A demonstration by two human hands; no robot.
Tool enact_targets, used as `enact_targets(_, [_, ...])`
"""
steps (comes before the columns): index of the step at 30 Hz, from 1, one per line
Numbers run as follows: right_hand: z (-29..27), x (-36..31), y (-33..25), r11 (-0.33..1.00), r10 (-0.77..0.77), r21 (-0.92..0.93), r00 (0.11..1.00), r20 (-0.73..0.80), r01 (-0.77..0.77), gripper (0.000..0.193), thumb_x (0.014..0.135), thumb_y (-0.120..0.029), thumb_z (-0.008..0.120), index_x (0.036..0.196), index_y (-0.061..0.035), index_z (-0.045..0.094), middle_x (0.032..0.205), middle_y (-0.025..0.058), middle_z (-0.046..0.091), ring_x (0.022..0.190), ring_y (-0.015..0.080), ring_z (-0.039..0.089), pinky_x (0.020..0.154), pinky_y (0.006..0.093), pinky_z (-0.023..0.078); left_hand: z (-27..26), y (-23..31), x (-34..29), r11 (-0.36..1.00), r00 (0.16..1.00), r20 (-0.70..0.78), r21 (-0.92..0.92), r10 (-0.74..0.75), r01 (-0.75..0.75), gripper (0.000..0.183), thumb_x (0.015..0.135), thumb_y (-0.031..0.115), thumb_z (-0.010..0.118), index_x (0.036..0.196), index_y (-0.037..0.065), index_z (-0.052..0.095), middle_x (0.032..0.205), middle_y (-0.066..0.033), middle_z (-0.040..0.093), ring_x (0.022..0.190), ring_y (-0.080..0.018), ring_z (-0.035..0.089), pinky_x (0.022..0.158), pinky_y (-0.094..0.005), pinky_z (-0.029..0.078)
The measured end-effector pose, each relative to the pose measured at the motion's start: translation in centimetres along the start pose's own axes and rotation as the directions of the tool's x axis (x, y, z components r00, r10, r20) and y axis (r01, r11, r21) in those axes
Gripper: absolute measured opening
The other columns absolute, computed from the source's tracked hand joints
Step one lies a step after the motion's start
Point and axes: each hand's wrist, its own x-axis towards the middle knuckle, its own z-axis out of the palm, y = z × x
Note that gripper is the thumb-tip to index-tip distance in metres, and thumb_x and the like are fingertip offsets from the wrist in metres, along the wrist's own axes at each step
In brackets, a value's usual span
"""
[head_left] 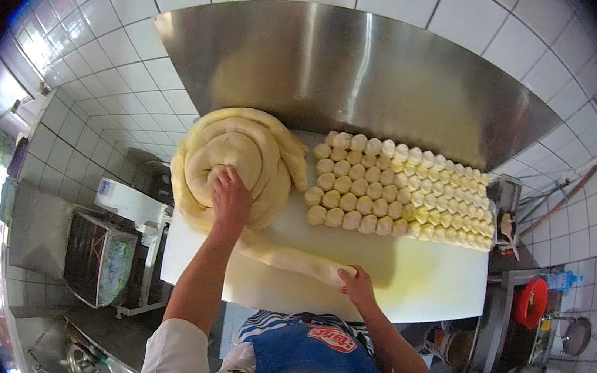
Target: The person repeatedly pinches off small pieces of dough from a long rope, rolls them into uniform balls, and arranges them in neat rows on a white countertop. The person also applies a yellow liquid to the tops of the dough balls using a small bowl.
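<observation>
Two hands on dough, working apart. Your left hand [230, 187] rests atop the coiled dough [202, 149], fingers bent onto its crown; whether they pinch or merely press, I cannot tell. Probably it steadies the heap. Your right hand [359, 283] grasps the tip of a dough rope [289, 260], thumb and fingers closed about the end. The rope lies along the near side of the tabletop [444, 275], its other end meeting the coil's lower right edge; the hold likely keeps it straight and controlled.

The coil stands at the tabletop's left, wound in tiers, presumably so a long length takes little room without tangling. Dough pieces [351, 185] sit in close rows at back right, likely to leave the front free for handling. Those farther right look yellower and glossier, perhaps oiled against sticking. Behind, a steel panel [358, 67] probably shields the tiled wall [468, 17].
</observation>
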Motion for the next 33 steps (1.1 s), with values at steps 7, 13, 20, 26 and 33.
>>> enact_targets(7, [-8.4, -2.9, -1.3, 0.907, -0.256, 0.337, 0.966, -0.037, 0.253, 0.034, 0.093, -0.018, 0.071, 0.123, -0.0026, 0.066, 0.093, 0.0062, 0.065, 0.082, 0.0145, 0.064, 0.074, 0.0314, 0.059, -5.9, -6.4, -9.2, 0.317, 0.992, 0.126, -0.941, -0.006, 0.122, 0.064, 0.088, 0.005, 0.069, 0.145, 0.002, 0.042, 0.132, -0.0176, 0.06, 0.117, -0.0247, 0.061, 0.099, -0.0377, 0.05])
enact_targets(13, [-23.4, 0.8, 3.9, 0.861, -0.11, 0.486, 0.988, -0.111, 0.15, 0.031, 0.097, -0.021, 0.065, 0.124, -0.0052, 0.064, 0.109, 0.0074, 0.067, 0.097, 0.0183, 0.066, 0.089, 0.033, 0.055, -1.5, -2.2, -25.7, 0.141, 0.768, 0.597, -0.761, -0.231, 0.633, 0.051, 0.094, 0.022, 0.07, 0.137, 0.004, 0.05, 0.123, -0.0134, 0.065, 0.106, -0.024, 0.066, 0.088, -0.0397, 0.055])
enact_targets(20, [-25.9, 5.6, 9.2, 0.967, -0.205, 0.123, 0.966, -0.159, 0.225, 0.032, 0.101, -0.03, 0.061, 0.107, -0.0011, 0.073, 0.097, 0.005, 0.07, 0.092, 0.0141, 0.062, 0.08, 0.0302, 0.051, -1.1, 18.6, -26.9, 0.928, 0.825, 0.525, -0.372, 0.209, 0.001, 0.034, 0.083, 0.033, 0.081, 0.1, 0.005, 0.072, 0.091, -0.018, 0.072, 0.084, -0.0343, 0.07, 0.075, -0.0439, 0.056])
enact_targets(26, [-27.0, 6.1, 6.0, 0.95, -0.303, 0.014, 0.933, -0.196, 0.311, 0.028, 0.101, -0.022, 0.058, 0.106, 0.002, 0.072, 0.093, 0.0091, 0.073, 0.085, 0.0155, 0.064, 0.079, 0.0306, 0.051, 7.7, 37.6, -25.7, 0.559, 0.583, 0.187, -0.607, 0.791, -0.564, 0.09, 0.078, 0.039, 0.082, 0.148, 0.006, 0.037, 0.129, -0.0221, 0.062, 0.118, -0.0371, 0.061, 0.096, -0.0482, 0.052])
enact_targets(33, [-24.8, 5.0, 3.7, 0.841, -0.537, -0.168, 0.755, -0.375, 0.514, 0.028, 0.101, -0.022, 0.056, 0.1, 0.0024, 0.069, 0.095, 0.0204, 0.071, 0.09, 0.0361, 0.068, 0.081, 0.0425, 0.052, 8.8, 39.2, -26.6, 0.688, 0.643, 0.376, -0.643, 0.667, -0.337, 0.06, 0.088, 0.026, 0.068, 0.137, 0.003, 0.041, 0.11, -0.0216, 0.069, 0.093, -0.0412, 0.07, 0.076, -0.0506, 0.057])
